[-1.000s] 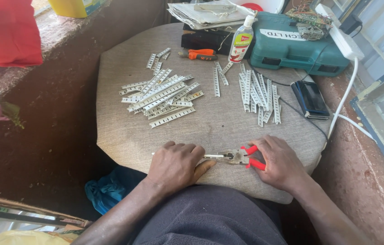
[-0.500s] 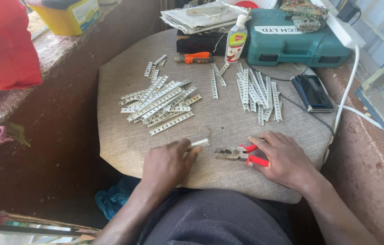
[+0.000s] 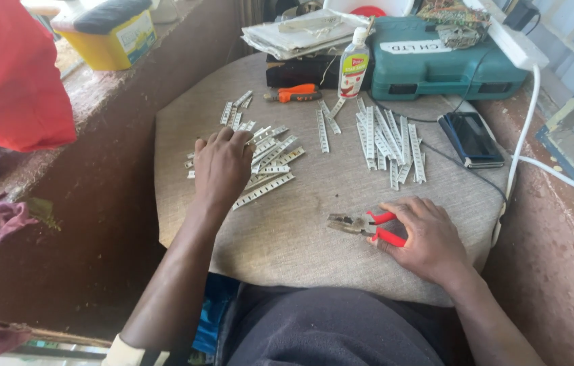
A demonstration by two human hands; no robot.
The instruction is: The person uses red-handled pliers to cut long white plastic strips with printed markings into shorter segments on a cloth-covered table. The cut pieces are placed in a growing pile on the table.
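My left hand (image 3: 222, 166) lies palm down over a heap of short perforated metal strips (image 3: 270, 166) on the left of the cloth-covered table (image 3: 300, 230); its fingers cover some of them, so a grip on any strip cannot be made out. My right hand (image 3: 426, 237) rests on the table near the front edge, fingers around the red handles of a pair of pliers (image 3: 365, 227) whose jaws point left. A second group of metal strips (image 3: 388, 139) lies at the middle right, away from both hands.
At the back stand a green tool case (image 3: 436, 64), a small clear bottle (image 3: 353, 68), an orange-handled tool (image 3: 293, 93) and stacked papers (image 3: 297, 34). A phone (image 3: 471, 139) and a white cable (image 3: 524, 129) lie at the right. A yellow tub (image 3: 107, 37) sits on the left ledge.
My left hand has moved from the near edge, where it held a strip by the pliers, up and left onto the heap of strips. My right hand stays on the pliers.
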